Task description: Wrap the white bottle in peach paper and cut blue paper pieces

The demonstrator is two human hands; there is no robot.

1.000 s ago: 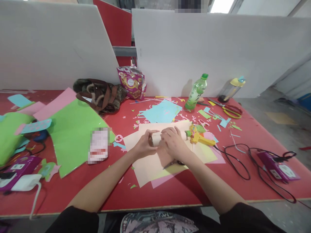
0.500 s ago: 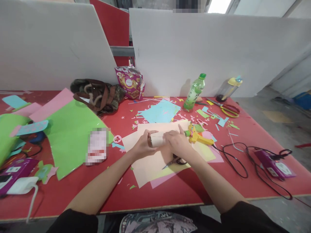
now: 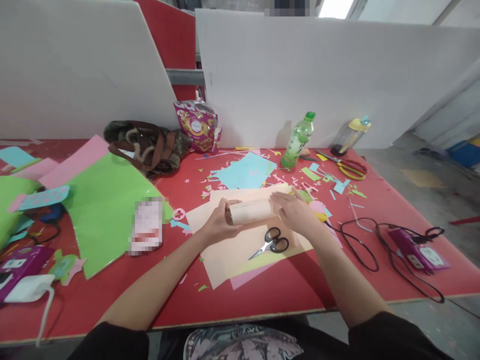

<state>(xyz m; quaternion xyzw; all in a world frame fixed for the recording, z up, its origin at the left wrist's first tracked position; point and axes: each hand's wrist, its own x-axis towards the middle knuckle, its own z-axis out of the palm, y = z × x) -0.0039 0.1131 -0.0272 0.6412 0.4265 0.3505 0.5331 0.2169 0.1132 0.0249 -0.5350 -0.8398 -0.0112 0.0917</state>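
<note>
A tube wrapped in cream paper (image 3: 250,212) lies crosswise above stacked paper sheets (image 3: 221,260), a dark rim showing at its left end. My left hand (image 3: 221,220) is closed around that left end, thumb and fingers on opposite sides. At the other end, my right hand (image 3: 296,212) holds the tube with its fingers laid along the top; its thumb is hidden. Just below the tube, a pair of small scissors (image 3: 270,243) with black handles rests on the sheets. Beyond my right hand, a yellow glue gun (image 3: 321,217) is mostly covered by it.
Blue paper (image 3: 245,171) and scraps lie behind the sheets. A green bottle (image 3: 299,140), large scissors (image 3: 350,169) and a snack bag (image 3: 198,125) stand or lie farther back. Green sheet (image 3: 101,215) is at left. A cable runs to a purple power strip (image 3: 418,252) at right.
My right hand has slid right along the tube toward its right end, uncovering more of the paper and the small scissors. My left hand keeps its hold.
</note>
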